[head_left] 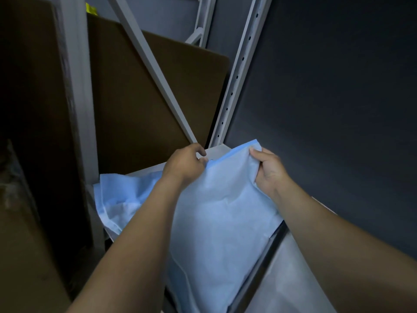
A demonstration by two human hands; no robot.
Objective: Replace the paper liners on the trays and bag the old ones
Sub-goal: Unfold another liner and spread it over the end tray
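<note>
- Right hand (268, 170) curled round the upper right corner of the blue liner (214, 211), thumb on the near face, fingers behind.
- Left hand (185, 164) closed on the same edge further left, fingertips nipping the darker blue fold; exact hold partly hidden by the knuckles.
- Held edge running fairly straight across between the two grips, rising a little toward the right.
- From that edge, draped downward and toward the body; long axis pointing from the hands back at the wearer, lower end cut off at the bottom of the view.
- Lying over a grey shelf (217, 151) of the metal rack (234, 86); a crumpled blue sheet (117, 199) just to the left, partly under the left forearm.
- Probably next: lifting or peeling toward the body. Both hands equally placed on the far edge, so best pulled evenly to spare the thin paper.
- Cannot tell whether old or fresh; no bag to be made out.
</note>
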